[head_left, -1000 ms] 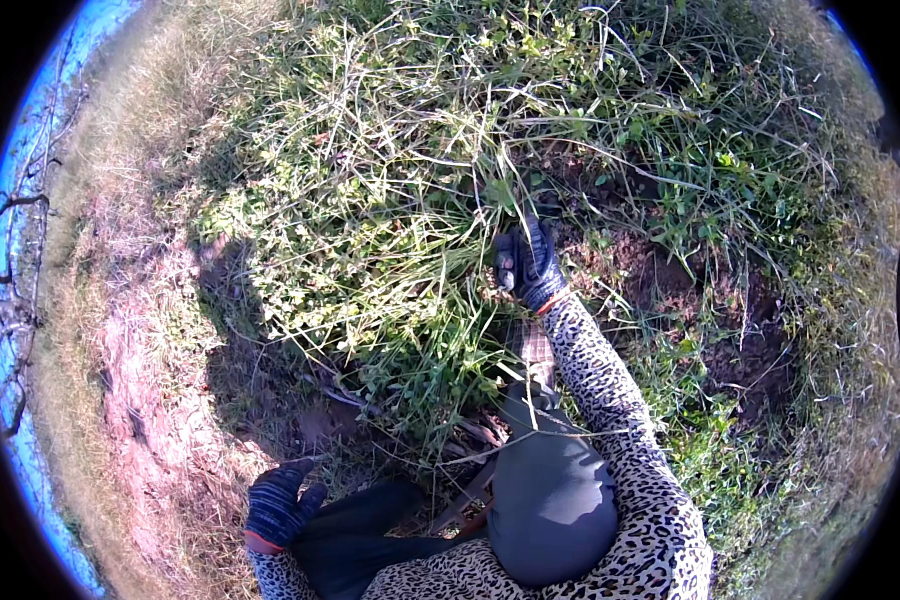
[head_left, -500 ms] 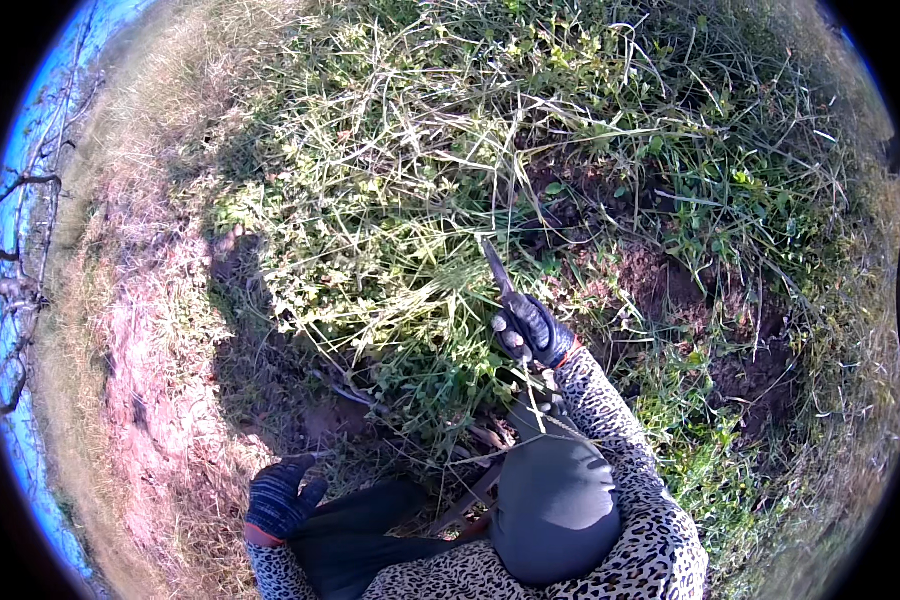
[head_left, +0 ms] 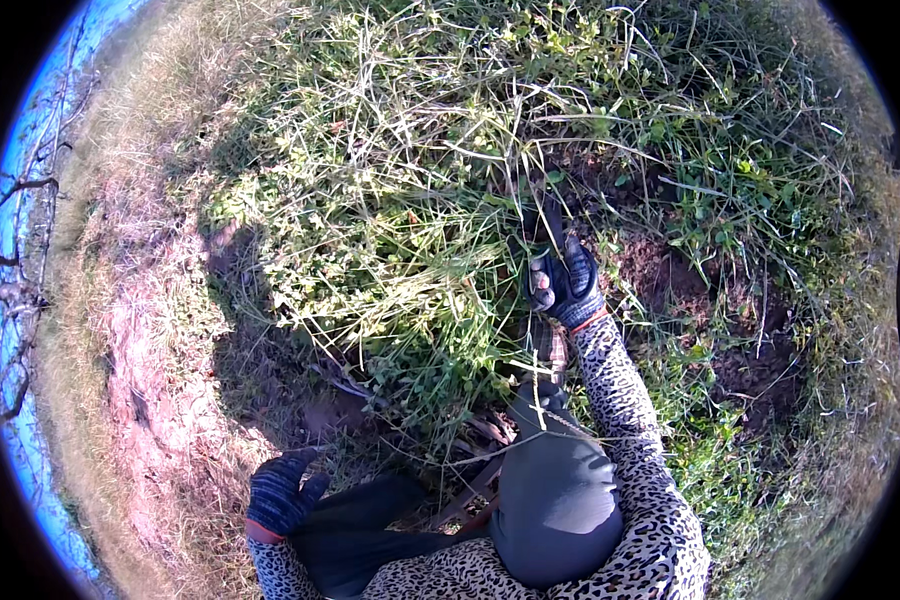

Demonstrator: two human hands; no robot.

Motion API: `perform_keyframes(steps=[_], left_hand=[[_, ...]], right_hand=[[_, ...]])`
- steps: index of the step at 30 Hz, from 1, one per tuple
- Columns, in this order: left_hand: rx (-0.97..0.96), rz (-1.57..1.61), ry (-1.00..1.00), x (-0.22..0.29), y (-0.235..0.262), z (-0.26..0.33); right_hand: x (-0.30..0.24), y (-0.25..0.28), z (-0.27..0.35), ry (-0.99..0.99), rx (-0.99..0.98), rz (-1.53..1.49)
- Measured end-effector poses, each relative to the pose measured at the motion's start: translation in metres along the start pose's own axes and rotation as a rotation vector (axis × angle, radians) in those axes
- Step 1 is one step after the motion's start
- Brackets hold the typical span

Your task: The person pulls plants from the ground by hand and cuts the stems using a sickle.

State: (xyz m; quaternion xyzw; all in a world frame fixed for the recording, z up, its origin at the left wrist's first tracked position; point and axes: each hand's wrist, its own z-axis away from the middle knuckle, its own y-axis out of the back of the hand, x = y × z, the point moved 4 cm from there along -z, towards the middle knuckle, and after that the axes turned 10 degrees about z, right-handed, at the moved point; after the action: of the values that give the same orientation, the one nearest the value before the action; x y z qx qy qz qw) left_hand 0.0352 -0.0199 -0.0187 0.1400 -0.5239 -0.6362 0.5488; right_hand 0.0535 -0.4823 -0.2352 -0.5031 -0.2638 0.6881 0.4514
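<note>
My right hand (head_left: 567,285), in a dark knitted glove with an orange cuff, is closed around a knife (head_left: 553,222). Its narrow dark blade points away from me, into grass and shadow, and the handle is mostly hidden in my fingers. Cut-looking green stems (head_left: 420,275) lie in a loose heap just left of that hand. My left hand (head_left: 282,492), gloved the same way, rests beside my left knee at lower left. Its fingers are half bent with the thumb apart, and nothing shows in it.
My grey-clad right knee (head_left: 555,500) rises at bottom centre, with a shoe (head_left: 550,345) beyond it. Reddish bare soil (head_left: 160,400) lies at left, and another soil patch (head_left: 670,280) lies right of my hand. Bare branches (head_left: 20,260) stand at the far left edge.
My right hand has moved away from me and slightly right with the knife, whose blade is now deeper in the grass. My left hand has hardly moved.
</note>
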Motion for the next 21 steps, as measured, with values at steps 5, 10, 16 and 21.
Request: perform_keyframes(steps=[5,10,16,21], left_hand=[[-0.024,-0.026,0.046,0.000,0.003,0.001],[-0.039,-0.020,0.043,0.003,0.003,0.001],[-0.038,0.002,0.016,0.007,0.003,-0.002],[0.043,-0.015,-0.029,0.001,0.002,0.000]], right_hand=[[-0.049,0.003,0.004,0.399,-0.170,-0.114],[-0.060,0.031,0.042,0.361,-0.127,-0.029],[-0.001,0.013,0.026,-0.057,-0.148,0.001],[-0.021,0.006,-0.014,0.088,-0.308,-0.190]])
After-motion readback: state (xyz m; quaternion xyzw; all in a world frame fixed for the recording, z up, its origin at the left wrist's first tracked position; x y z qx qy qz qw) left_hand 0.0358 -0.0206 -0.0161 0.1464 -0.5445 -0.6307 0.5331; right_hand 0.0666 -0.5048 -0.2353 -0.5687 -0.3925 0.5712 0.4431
